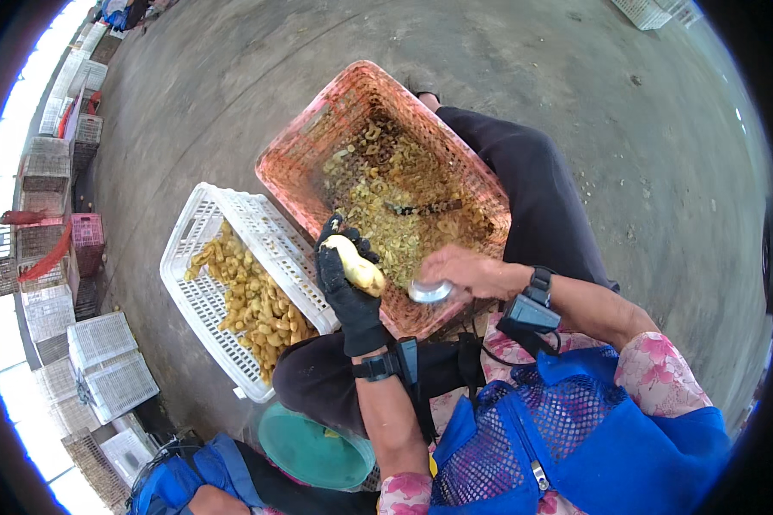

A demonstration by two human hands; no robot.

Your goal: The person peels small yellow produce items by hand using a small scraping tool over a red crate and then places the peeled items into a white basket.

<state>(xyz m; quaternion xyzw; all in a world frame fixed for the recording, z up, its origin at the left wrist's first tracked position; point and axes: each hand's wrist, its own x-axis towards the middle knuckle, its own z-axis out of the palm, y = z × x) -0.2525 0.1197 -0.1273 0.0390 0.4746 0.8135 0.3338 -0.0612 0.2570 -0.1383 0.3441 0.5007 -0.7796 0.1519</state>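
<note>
My left hand (345,279), in a black glove, is closed around a smooth, pale yellow, bulbous vegetable-like piece (356,264) with a brownish end. It is held over the near left rim of the stained pink crate (296,142). Just to the right, my bare right hand (464,273) grips a shiny, rounded metal tool (429,292), slightly blurred; its full shape is hidden by the fingers. A small gap separates the tool from the piece. Yellow-brown peelings (369,210) cover the crate's bottom, and a dark, narrow strip (425,208) lies across them.
A white crate (270,221) with many yellow-brown pieces (253,296) stands at left. Near my left leg is a green basin (296,446). Another person's blue garment (206,476) shows at lower left. Stacked crates (112,365) line the left side. Concrete floor (532,64) extends beyond.
</note>
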